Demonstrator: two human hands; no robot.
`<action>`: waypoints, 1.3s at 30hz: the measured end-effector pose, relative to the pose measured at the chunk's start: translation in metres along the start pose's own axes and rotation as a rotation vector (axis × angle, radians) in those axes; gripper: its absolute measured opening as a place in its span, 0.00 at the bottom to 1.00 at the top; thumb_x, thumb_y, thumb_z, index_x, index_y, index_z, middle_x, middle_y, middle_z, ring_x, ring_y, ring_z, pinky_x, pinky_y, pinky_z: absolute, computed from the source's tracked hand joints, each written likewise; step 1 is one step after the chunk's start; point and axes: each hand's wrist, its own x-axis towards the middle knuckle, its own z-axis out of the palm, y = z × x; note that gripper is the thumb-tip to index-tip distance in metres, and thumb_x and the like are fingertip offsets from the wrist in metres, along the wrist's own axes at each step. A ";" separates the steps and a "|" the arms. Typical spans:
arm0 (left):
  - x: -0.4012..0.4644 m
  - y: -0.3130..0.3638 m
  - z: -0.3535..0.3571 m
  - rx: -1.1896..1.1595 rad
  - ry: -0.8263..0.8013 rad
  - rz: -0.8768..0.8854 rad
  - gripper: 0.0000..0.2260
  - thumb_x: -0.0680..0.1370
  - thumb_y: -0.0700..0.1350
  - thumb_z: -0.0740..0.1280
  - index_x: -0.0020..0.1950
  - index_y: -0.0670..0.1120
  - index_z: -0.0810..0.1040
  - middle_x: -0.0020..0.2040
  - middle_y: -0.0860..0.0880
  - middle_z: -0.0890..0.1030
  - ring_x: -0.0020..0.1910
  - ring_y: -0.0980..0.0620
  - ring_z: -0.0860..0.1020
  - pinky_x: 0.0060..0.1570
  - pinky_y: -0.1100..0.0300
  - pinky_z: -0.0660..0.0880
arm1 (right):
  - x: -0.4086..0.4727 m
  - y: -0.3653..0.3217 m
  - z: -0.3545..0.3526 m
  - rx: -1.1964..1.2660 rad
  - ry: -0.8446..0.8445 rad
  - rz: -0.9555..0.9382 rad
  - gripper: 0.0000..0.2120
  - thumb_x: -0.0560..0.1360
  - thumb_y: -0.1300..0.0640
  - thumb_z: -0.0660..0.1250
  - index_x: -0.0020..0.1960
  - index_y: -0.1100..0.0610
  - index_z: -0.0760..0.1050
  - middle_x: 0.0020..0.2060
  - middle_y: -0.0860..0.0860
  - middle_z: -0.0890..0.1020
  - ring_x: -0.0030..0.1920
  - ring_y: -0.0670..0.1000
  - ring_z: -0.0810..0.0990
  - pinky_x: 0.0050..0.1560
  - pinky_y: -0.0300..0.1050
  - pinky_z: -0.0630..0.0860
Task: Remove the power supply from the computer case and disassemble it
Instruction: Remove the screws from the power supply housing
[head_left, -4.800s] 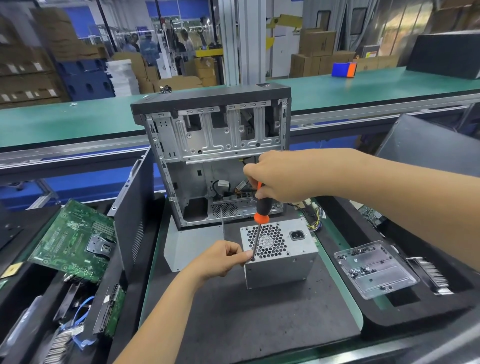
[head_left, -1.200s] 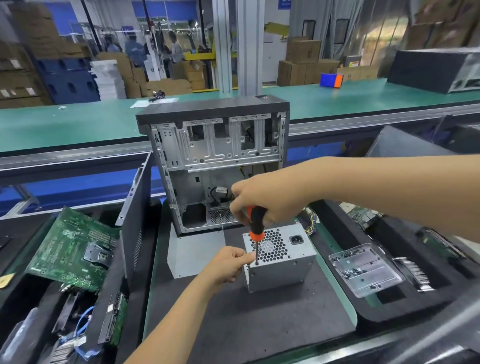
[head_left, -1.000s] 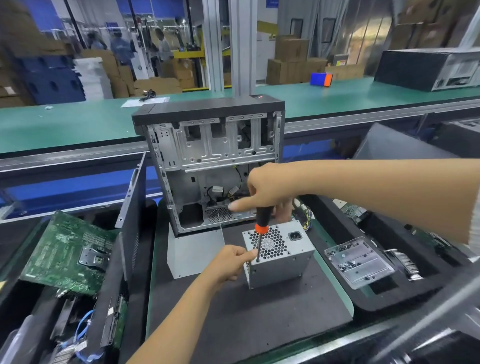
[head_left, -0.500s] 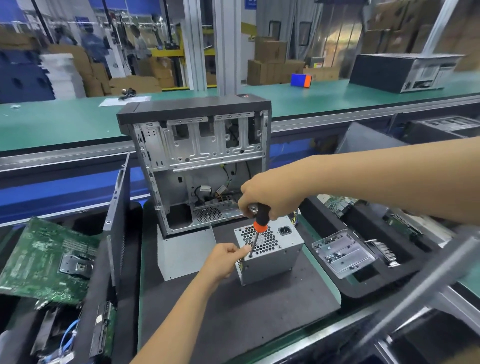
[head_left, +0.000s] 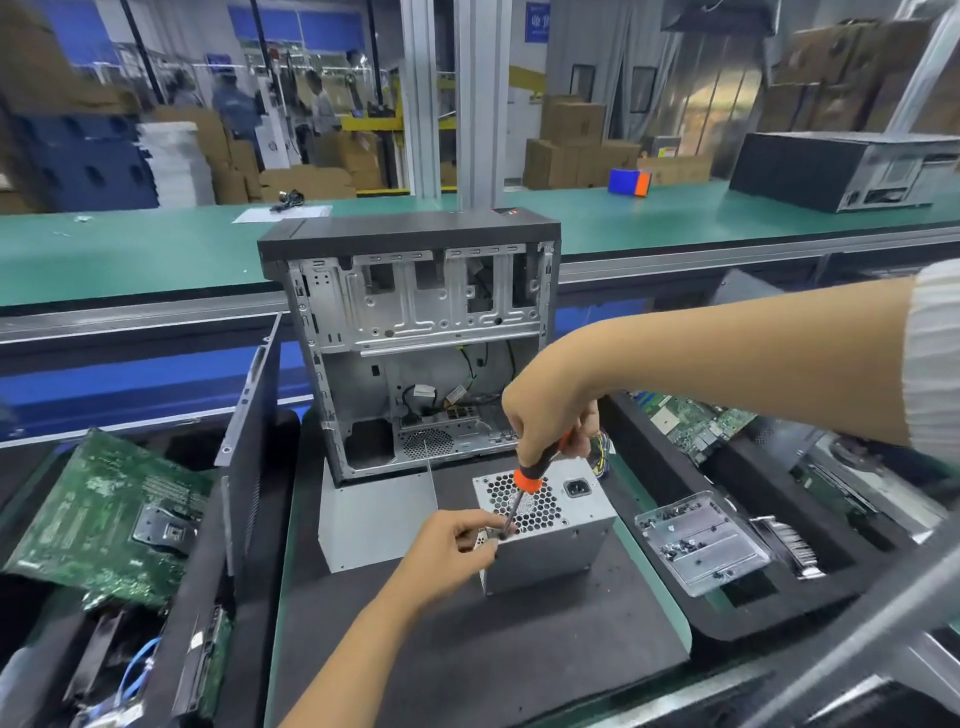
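The power supply (head_left: 545, 525) stands out of the computer case (head_left: 415, 338), on the mat before it. The right hand (head_left: 550, 415) grips a screwdriver (head_left: 522, 493) at a corner screw; the left hand (head_left: 452, 551) pinches there. Its cover looks still closed.

Long green conveyor bench (head_left: 130, 249) crossing mid-scene, aluminium-edged. Behind its far edge, twin metal posts (head_left: 452, 98), stacked cardboard boxes (head_left: 571, 140), blue wall panels (head_left: 296, 26), blurred workers (head_left: 234, 111). Even overhead lighting.
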 end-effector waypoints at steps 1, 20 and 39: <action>-0.001 -0.001 -0.001 -0.029 -0.004 -0.010 0.14 0.76 0.39 0.67 0.47 0.59 0.85 0.38 0.42 0.77 0.41 0.50 0.70 0.54 0.47 0.78 | -0.002 -0.003 0.002 -0.195 0.064 -0.069 0.11 0.78 0.57 0.61 0.40 0.61 0.72 0.23 0.50 0.77 0.29 0.52 0.76 0.26 0.36 0.69; 0.007 -0.008 0.008 -0.149 0.099 0.014 0.06 0.75 0.38 0.73 0.46 0.49 0.86 0.33 0.54 0.83 0.35 0.56 0.80 0.42 0.64 0.75 | 0.003 0.005 0.007 -0.355 0.287 -0.064 0.21 0.81 0.44 0.57 0.40 0.60 0.70 0.28 0.51 0.76 0.32 0.52 0.75 0.29 0.40 0.68; 0.014 -0.016 0.006 -0.203 0.099 -0.003 0.07 0.72 0.43 0.76 0.42 0.56 0.86 0.38 0.44 0.75 0.38 0.46 0.71 0.43 0.56 0.74 | 0.003 -0.005 0.005 -0.394 0.359 -0.049 0.19 0.81 0.46 0.57 0.41 0.59 0.71 0.34 0.52 0.77 0.35 0.53 0.75 0.29 0.42 0.66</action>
